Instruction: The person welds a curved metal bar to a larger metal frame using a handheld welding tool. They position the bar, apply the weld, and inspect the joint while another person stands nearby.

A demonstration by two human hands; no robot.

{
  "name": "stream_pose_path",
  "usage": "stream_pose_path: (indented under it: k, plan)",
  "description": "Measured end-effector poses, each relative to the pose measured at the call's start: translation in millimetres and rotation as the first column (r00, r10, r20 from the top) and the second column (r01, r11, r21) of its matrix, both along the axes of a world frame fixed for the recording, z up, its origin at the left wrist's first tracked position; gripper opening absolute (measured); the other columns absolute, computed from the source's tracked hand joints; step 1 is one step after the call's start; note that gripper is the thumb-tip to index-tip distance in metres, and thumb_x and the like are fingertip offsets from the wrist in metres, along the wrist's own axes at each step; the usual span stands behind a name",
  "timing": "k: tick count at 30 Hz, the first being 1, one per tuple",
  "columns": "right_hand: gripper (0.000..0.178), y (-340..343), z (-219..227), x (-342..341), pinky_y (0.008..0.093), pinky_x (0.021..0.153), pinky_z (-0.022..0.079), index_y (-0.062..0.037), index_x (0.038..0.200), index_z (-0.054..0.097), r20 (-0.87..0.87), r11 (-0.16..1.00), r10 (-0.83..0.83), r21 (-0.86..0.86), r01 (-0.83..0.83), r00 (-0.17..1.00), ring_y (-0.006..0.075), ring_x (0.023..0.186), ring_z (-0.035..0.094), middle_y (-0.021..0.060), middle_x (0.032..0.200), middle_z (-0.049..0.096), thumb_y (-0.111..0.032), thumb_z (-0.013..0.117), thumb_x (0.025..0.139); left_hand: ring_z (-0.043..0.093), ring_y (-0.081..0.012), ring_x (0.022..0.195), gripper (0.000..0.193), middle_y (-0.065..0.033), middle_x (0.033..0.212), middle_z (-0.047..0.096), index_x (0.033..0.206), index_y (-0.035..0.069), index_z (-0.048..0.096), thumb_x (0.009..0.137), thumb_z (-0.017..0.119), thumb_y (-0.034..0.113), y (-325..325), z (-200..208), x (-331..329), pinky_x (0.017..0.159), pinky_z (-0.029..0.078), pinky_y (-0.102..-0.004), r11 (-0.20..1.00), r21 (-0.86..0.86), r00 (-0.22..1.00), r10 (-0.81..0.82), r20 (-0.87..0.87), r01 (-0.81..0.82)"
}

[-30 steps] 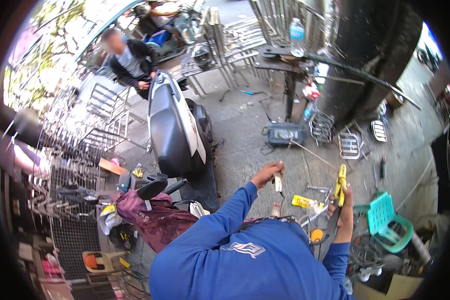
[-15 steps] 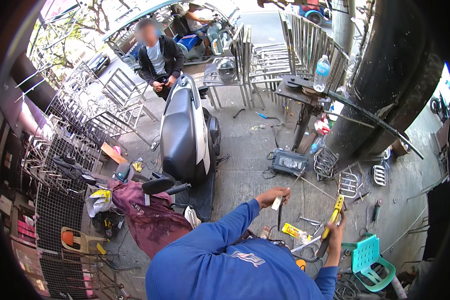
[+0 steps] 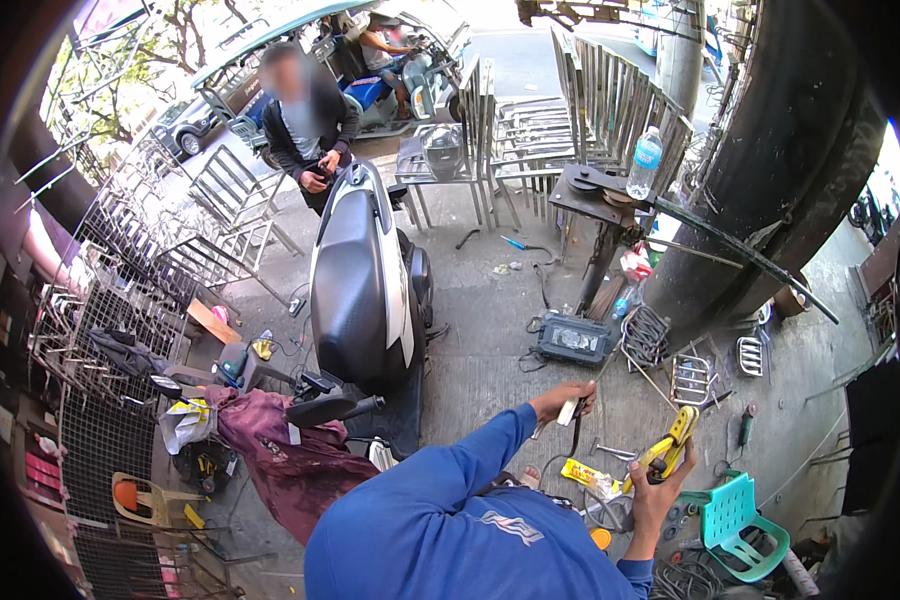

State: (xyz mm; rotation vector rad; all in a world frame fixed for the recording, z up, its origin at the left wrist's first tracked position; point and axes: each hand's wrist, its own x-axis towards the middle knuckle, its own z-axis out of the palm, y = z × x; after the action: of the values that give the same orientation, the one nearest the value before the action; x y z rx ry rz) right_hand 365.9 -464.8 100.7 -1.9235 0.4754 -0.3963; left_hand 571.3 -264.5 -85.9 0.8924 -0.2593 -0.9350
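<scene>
My left hand (image 3: 562, 402) reaches forward with its fingers closed on a small white flat piece (image 3: 568, 411). A dark strip hangs below that hand, and a thin rod shows just beyond its fingers. To the right, my right hand (image 3: 660, 490) is wrapped round a yellow welding electrode holder (image 3: 681, 428), its front end pointing up and away. Part of its grip is hidden by my palm. Beneath and between the hands lie a yellow packet (image 3: 585, 471) and several metal tools on the concrete.
Ahead sits a grey machine case (image 3: 574, 340), near a post stand (image 3: 600, 205) bearing a water bottle (image 3: 646, 162). A scooter (image 3: 362, 285) stands left, a person (image 3: 308, 130) behind it. Metal chair frames (image 3: 620, 110) line the back. A green plastic chair (image 3: 735, 515) is at right.
My right hand has turned, and the yellow electrode holder shows more of its side. My left hand has shifted slightly right. The view has moved a little.
</scene>
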Motion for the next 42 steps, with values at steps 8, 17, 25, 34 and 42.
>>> stream_pose_path:
  k: [8,17,25,34,42]
  plan:
    - [0.107,14,10,-12,0.0298,0.073,0.049,-0.0115,0.159,0.032,0.062,0.994,-0.096,-0.042,0.098,0.994,0.014,0.081,0.055,0.0069,0.108,0.061,-0.039,0.091,0.074,0.057,-0.0136,0.068,0.045,-0.0013,0.079,0.059,0.086,0.01,0.06,0.108,0.057,0.049,-12,0,13,0.062,0.043,-0.027,0.998,-0.002,0.998,-0.055,-0.042,0.055]
    - [0.103,7,4,-26,0.0298,0.075,0.05,-0.0109,0.158,0.033,0.02,0.984,-0.172,0.043,0.171,0.985,0.0149,0.083,0.057,0.0099,0.112,0.061,-0.033,0.089,0.074,0.059,-0.0145,0.07,0.044,-0.0023,0.08,0.058,0.088,0.008,0.06,0.106,0.06,0.048,-21,12,20,0.064,0.046,-0.0277,0.986,-0.045,0.986,-0.16,-0.052,0.158]
    - [0.102,4,7,-23,0.034,0.084,0.052,-0.0104,0.157,0.034,-0.005,0.985,-0.174,0.013,0.174,0.985,0.0194,0.093,0.059,0.0127,0.125,0.059,-0.03,0.088,0.073,0.06,-0.0143,0.07,0.043,-0.0019,0.081,0.059,0.087,0.009,0.058,0.106,0.06,0.047,-34,22,22,0.061,0.047,-0.0272,0.979,-0.07,0.977,-0.195,-0.082,0.19]
    - [0.102,-7,9,-28,0.0325,0.076,0.055,-0.0126,0.156,0.033,0.053,0.981,-0.139,-0.128,0.145,0.989,0.0164,0.084,0.065,0.01,0.111,0.067,-0.027,0.091,0.073,0.064,-0.018,0.087,0.029,-0.0058,0.093,0.066,0.099,0.005,0.063,0.103,0.059,0.033,-38,-16,29,0.08,0.052,-0.0342,0.989,0.104,0.976,-0.126,0.177,0.108]
    - [0.106,-34,5,-34,0.0356,0.086,0.057,-0.0092,0.158,0.029,0.05,0.95,-0.223,0.233,0.206,0.974,0.019,0.097,0.069,0.0121,0.116,0.066,-0.032,0.09,0.075,0.056,-0.0155,0.071,0.045,-0.004,0.079,0.056,0.091,0.011,0.055,0.107,0.054,0.053,-45,-9,31,0.066,0.046,-0.0294,0.971,0.045,0.972,-0.237,0.011,0.236]
